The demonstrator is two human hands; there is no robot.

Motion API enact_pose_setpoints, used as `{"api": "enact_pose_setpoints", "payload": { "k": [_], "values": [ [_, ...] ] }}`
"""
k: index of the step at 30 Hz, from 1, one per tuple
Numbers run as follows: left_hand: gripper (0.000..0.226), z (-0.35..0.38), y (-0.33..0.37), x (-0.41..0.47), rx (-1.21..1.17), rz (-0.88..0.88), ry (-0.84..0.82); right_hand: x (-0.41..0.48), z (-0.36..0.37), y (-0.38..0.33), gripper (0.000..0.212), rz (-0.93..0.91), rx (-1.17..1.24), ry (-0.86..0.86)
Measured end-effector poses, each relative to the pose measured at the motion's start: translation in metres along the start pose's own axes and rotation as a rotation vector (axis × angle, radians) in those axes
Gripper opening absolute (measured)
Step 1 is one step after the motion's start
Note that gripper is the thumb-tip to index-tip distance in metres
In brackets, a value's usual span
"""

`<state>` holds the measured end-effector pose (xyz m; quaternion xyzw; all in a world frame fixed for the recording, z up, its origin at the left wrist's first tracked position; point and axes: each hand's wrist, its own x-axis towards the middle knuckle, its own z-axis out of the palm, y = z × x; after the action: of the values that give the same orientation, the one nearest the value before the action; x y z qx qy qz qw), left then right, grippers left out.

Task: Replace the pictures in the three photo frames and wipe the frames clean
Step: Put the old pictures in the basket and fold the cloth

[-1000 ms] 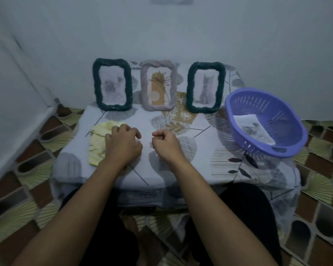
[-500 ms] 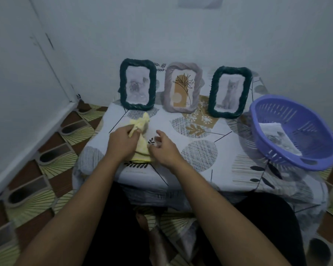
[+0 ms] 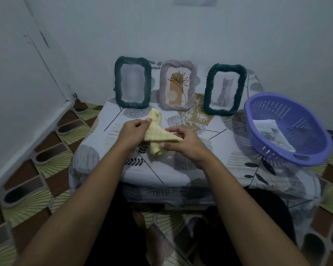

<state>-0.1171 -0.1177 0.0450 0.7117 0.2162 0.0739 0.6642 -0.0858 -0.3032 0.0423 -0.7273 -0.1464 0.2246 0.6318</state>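
Three photo frames stand upright at the back of the low table: a dark green frame on the left, a grey frame with a plant picture in the middle, and a second dark green frame with a cat picture on the right. A yellow striped cloth is lifted just above the table between my hands. My left hand grips its left part. My right hand pinches its right end.
A purple plastic basket sits at the table's right edge with loose pictures inside. The table wears a patterned cloth. White walls close in at the left and behind. A patterned floor lies to the left.
My left hand picked the yellow cloth up off the table, and my right hand came over and took its other end. The camera view shifted left and closer.
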Motion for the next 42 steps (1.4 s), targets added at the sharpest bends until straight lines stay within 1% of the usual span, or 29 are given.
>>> {"api": "enact_pose_setpoints", "payload": {
  "k": [3,4,6,8,9,10,12,13,15,16,19,20,22,25,29,31,33,35,39,40,42],
  "values": [
    [0.026,0.003,0.002,0.004,0.041,0.018,0.031,0.000,-0.009,-0.004,0.018,-0.064,0.009,0.133],
    [0.028,0.004,0.002,0.003,0.078,0.035,0.020,0.000,-0.012,-0.006,0.014,-0.078,0.042,0.176],
    [0.028,0.006,0.005,0.000,0.200,0.110,-0.022,0.001,-0.014,-0.013,0.014,-0.084,0.147,0.224],
    [0.029,0.011,0.009,-0.004,0.288,0.230,-0.064,0.001,-0.016,-0.023,0.013,-0.068,0.189,0.235],
    [0.030,0.013,0.012,-0.007,0.290,0.292,-0.085,0.002,-0.017,-0.029,0.010,-0.069,0.163,0.247],
    [0.030,0.015,0.015,-0.010,0.265,0.343,-0.107,0.003,-0.018,-0.034,0.014,-0.089,0.109,0.268],
    [0.033,0.019,0.022,-0.018,0.216,0.402,-0.178,0.004,-0.020,-0.043,0.030,-0.156,-0.025,0.304],
    [0.037,0.020,0.024,-0.022,0.214,0.405,-0.233,0.003,-0.021,-0.048,0.032,-0.186,-0.079,0.314],
    [0.045,0.024,0.027,-0.026,0.251,0.417,-0.319,0.003,-0.023,-0.057,0.028,-0.228,-0.159,0.326],
    [0.042,0.025,0.027,-0.026,0.251,0.431,-0.332,0.003,-0.026,-0.060,0.027,-0.235,-0.199,0.335],
    [0.011,0.025,0.028,-0.022,0.133,0.413,-0.285,0.004,-0.034,-0.064,0.027,-0.244,-0.266,0.354],
    [0.006,0.023,0.028,-0.020,0.116,0.393,-0.247,0.004,-0.037,-0.063,0.030,-0.237,-0.272,0.360],
    [0.011,0.021,0.029,-0.017,0.187,0.374,-0.157,0.003,-0.042,-0.062,0.032,-0.239,-0.283,0.357],
    [0.015,0.018,0.029,-0.009,0.337,0.386,-0.068,0.002,-0.049,-0.058,0.030,-0.258,-0.290,0.352],
    [0.007,0.017,0.030,-0.004,0.354,0.413,0.070,0.004,-0.054,-0.052,0.039,-0.250,-0.261,0.361],
    [0.016,0.014,0.032,-0.004,0.413,0.456,0.119,0.004,-0.057,-0.048,0.040,-0.201,-0.202,0.381],
    [0.031,0.010,0.033,-0.005,0.474,0.494,0.129,0.005,-0.061,-0.046,0.034,-0.135,-0.102,0.397],
    [0.042,0.007,0.035,-0.006,0.476,0.503,0.105,0.005,-0.063,-0.046,0.032,-0.099,-0.009,0.399],
    [0.046,0.004,0.040,-0.008,0.404,0.492,0.054,-0.002,-0.060,-0.047,0.039,-0.129,-0.024,0.412],
    [0.045,0.003,0.042,-0.008,0.398,0.501,0.039,-0.003,-0.060,-0.047,0.038,-0.153,-0.034,0.417],
    [0.045,-0.002,0.046,-0.009,0.434,0.522,-0.026,-0.002,-0.061,-0.047,0.027,-0.200,-0.040,0.449]
  ]
}}
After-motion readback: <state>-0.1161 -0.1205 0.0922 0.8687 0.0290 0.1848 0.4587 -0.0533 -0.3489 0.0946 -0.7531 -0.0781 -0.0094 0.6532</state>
